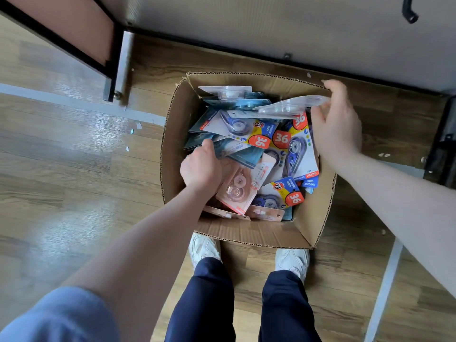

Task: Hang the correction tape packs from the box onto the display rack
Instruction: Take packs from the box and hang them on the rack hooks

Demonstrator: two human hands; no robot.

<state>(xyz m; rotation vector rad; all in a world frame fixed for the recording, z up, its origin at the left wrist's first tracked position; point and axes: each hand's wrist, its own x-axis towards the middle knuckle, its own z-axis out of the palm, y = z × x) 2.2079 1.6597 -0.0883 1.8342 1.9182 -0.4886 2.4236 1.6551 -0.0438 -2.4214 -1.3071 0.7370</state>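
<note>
An open cardboard box (313,218) stands on the floor in front of my feet, filled with several correction tape packs in blue, pink and white cards. My right hand (338,124) pinches the edge of a pack (288,106) seen from its pale back side, raised near the box's far right corner. My left hand (201,166) reaches into the left side of the box with fingers curled around a dark blue pack (237,148) in the pile. A pink pack (237,188) lies just right of that hand. The display rack's hooks are out of view.
A grey panel (271,23) with a black lower edge runs along the floor behind the box. A brown board in a black frame (81,33) stands at the upper left. Black hardware (441,149) is at the right edge. My white shoes (204,246) touch the box's near side.
</note>
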